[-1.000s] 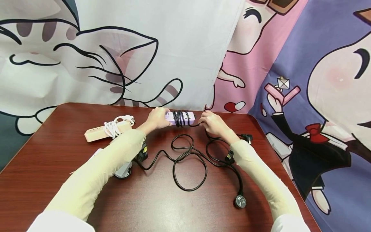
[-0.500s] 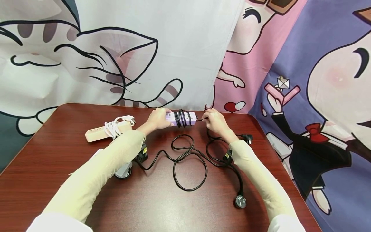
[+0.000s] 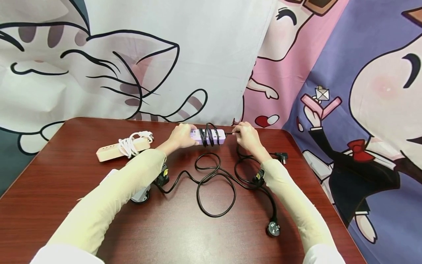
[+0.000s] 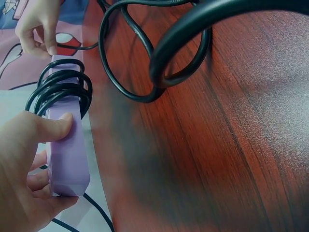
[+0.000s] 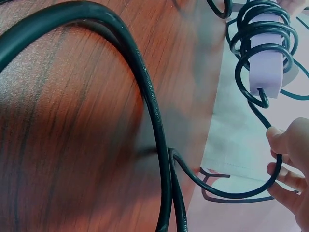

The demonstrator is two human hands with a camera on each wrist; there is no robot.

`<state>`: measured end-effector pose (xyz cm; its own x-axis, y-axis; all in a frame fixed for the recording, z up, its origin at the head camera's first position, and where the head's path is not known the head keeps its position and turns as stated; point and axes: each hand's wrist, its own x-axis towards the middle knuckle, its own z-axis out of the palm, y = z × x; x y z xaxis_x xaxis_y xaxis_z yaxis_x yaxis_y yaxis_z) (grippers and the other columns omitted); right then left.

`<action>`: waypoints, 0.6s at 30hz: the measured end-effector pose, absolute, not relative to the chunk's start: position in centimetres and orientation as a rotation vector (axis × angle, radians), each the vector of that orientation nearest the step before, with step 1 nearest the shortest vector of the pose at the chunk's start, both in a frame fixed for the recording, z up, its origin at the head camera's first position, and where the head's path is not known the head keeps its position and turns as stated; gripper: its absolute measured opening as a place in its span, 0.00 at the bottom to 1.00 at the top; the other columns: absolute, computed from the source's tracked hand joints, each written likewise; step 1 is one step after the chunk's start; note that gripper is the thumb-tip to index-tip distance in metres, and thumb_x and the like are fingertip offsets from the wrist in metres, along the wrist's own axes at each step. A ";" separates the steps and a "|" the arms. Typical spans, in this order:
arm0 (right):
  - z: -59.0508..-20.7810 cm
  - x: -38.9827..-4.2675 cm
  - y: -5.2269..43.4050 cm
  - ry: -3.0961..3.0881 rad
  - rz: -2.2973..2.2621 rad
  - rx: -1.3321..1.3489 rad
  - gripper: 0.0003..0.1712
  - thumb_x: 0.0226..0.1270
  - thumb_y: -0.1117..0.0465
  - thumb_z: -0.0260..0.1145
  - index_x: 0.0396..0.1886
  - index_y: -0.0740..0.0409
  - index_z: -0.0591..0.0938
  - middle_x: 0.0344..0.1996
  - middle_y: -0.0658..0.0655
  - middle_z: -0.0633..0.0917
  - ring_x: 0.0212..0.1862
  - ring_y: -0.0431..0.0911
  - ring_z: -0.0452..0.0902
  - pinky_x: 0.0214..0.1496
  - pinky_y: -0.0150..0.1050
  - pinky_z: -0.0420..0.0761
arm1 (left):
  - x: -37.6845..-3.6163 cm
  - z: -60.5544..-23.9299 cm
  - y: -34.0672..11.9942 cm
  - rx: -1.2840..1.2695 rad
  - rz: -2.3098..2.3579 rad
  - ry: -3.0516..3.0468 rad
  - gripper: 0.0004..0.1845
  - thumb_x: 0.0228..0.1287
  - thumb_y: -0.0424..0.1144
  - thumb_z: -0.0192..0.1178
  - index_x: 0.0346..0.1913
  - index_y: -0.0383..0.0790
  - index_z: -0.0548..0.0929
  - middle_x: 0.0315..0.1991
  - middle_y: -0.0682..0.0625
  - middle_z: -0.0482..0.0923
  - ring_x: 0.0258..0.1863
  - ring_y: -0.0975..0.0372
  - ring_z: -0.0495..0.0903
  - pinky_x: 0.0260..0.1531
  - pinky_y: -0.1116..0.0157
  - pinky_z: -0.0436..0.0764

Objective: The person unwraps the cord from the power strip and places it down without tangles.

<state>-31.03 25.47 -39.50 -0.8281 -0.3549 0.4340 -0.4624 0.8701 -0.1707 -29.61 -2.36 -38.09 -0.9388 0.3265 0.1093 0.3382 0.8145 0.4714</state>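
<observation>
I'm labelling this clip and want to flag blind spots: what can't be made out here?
- Purple power strip sockets: head view, too small, crossed by the black cord coils.
- Left hand fingers: head view, hidden behind the strip.
- Grey object: head view, under the left sleeve.

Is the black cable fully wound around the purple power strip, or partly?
Partly. A few loops circle the purple power strip; most of the black cable lies loose on the table.

Nothing can be read in any view. The black cord (image 5: 153,104) carries a line of faint embossed print along its sheath in the right wrist view, too small and blurred to make out.
</observation>
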 end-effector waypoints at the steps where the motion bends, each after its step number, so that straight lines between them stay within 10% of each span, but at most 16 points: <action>1: -39.5 -31.0 25.5 -2.647 0.380 0.602 0.04 0.60 0.66 0.67 0.33 0.58 0.87 0.35 0.57 0.85 0.42 0.53 0.77 0.43 0.48 0.79 | -29.6 -38.1 -2.3 -0.551 -0.776 -2.968 0.30 0.47 0.45 0.72 0.55 0.37 0.80 0.43 0.42 0.83 0.40 0.51 0.81 0.41 0.56 0.79; 18: -39.1 -30.0 25.9 -2.521 0.361 0.605 0.03 0.59 0.65 0.68 0.32 0.57 0.87 0.35 0.55 0.85 0.42 0.52 0.76 0.43 0.47 0.79 | -29.7 -38.4 -2.6 -0.520 -0.758 -2.986 0.29 0.47 0.45 0.72 0.54 0.36 0.81 0.44 0.42 0.84 0.42 0.50 0.81 0.42 0.55 0.78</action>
